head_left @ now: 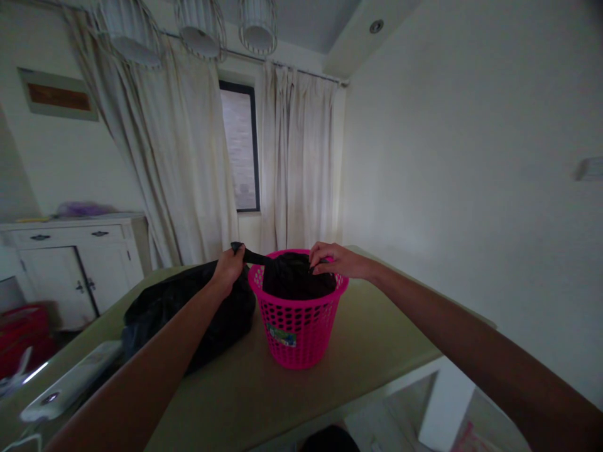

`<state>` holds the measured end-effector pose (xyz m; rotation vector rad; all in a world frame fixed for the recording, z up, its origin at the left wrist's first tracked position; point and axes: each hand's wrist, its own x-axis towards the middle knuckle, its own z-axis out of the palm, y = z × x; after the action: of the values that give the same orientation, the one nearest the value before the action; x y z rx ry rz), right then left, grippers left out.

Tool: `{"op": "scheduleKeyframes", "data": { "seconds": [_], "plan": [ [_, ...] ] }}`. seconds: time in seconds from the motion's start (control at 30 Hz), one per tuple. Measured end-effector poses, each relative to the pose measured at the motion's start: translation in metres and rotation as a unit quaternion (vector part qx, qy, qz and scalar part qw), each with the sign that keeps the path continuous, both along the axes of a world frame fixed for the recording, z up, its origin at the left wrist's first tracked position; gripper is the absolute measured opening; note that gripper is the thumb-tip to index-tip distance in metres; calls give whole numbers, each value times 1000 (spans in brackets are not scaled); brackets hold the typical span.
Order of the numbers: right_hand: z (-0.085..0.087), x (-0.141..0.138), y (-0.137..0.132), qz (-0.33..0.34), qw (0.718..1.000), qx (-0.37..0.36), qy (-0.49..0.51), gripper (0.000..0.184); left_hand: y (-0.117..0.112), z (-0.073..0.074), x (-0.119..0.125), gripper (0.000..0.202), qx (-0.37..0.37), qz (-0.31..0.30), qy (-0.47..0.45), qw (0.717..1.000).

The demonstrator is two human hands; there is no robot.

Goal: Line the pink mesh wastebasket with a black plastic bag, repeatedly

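A pink perforated plastic basket [301, 326] with a small label on its front stands upright on the table. Inside it sits a black plastic bag [296, 279]. My left hand [229, 269] is closed on a stretched strip of that bag, pulled out over the basket's left rim. At the right rim, my right hand [332, 258] pinches a bit of the black bag between thumb and fingers. Left of the basket, partly behind my left forearm, lies a bulky black plastic bag [174, 295].
The table [377, 320] has a green top and white legs. A white power strip-like device [75, 380] lies at its left edge. A white cabinet [70, 263] stands at the back left, with a red item [26, 333] before it. Pendant lamps [200, 28] hang above.
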<state>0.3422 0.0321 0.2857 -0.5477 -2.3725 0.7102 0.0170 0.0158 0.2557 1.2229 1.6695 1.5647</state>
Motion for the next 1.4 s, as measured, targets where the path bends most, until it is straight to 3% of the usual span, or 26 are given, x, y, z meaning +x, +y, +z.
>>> {"op": "scheduleKeyframes", "data": {
  "seconds": [0.1, 0.17, 0.2, 0.23, 0.3, 0.37, 0.4, 0.47, 0.53, 0.63, 0.7, 0.77, 0.83, 0.9, 0.93, 1.0, 1.07, 1.13, 1.2, 1.3, 1.4],
  "plan": [
    [11, -16, 0, -59, 998, -6, -5, 44, -16, -1, 13, 53, 123, 75, 151, 978],
    [17, -33, 0, -100, 993, 28, -59, 70, -36, 0, 25, 70, 245, 114, 278, 922],
    [18, -43, 1, -108, 986, 50, -120, 75, -47, 0, 31, 66, 296, 96, 328, 892],
    [18, -52, 3, -112, 972, 72, -194, 71, -59, -1, 37, 52, 334, 45, 374, 864],
    [18, -70, 7, -118, 934, 120, -315, 45, -82, -6, 49, 30, 345, -123, 469, 804],
    [22, -80, 13, -134, 920, 165, -330, 23, -98, -14, 59, 30, 292, -235, 538, 755],
    [27, -82, 18, -150, 926, 181, -296, 19, -103, -18, 62, 32, 261, -256, 559, 745],
    [46, -75, 28, -215, 940, 194, -179, 18, -106, -25, 67, 38, 214, -256, 578, 745],
    [70, -56, 39, -332, 922, 196, -39, 20, -105, -29, 71, 41, 194, -245, 582, 750],
    [102, -12, 48, -508, 819, 222, 145, 20, -101, -31, 74, 44, 184, -234, 580, 758],
    [111, 18, 46, -558, 752, 278, 214, 20, -100, -34, 74, 42, 198, -226, 565, 768],
    [110, 43, 37, -566, 712, 335, 245, 20, -101, -42, 70, 38, 249, -207, 535, 781],
    [100, 62, 24, -562, 695, 373, 250, 20, -102, -57, 58, 41, 321, -151, 487, 799],
    [84, 77, 13, -557, 693, 388, 240, 20, -99, -78, 37, 35, 366, -48, 428, 825],
    [73, 84, 9, -557, 696, 389, 234, 22, -97, -90, 24, 30, 366, 10, 402, 839],
    [48, 97, 7, -559, 708, 374, 216, 25, -90, -114, -4, 28, 268, 66, 392, 877],
    [17, 110, 10, -568, 727, 337, 186, 30, -84, -139, -30, 33, 106, 45, 452, 884],
    [-18, 119, 16, -590, 742, 280, 152, 35, -81, -161, -51, 44, -50, 38, 516, 854],
    [-52, 125, 20, -626, 732, 225, 144, 38, -80, -180, -66, 58, -155, 6, 545, 824],
    [-93, 131, 23, -677, 697, 166, 168, 42, -79, -197, -82, 50, -196, -57, 543, 815],
    [-124, 140, 23, -716, 672, 115, 150, 45, -73, -196, -97, 45, -195, -14, 467, 862]
  ]
}}
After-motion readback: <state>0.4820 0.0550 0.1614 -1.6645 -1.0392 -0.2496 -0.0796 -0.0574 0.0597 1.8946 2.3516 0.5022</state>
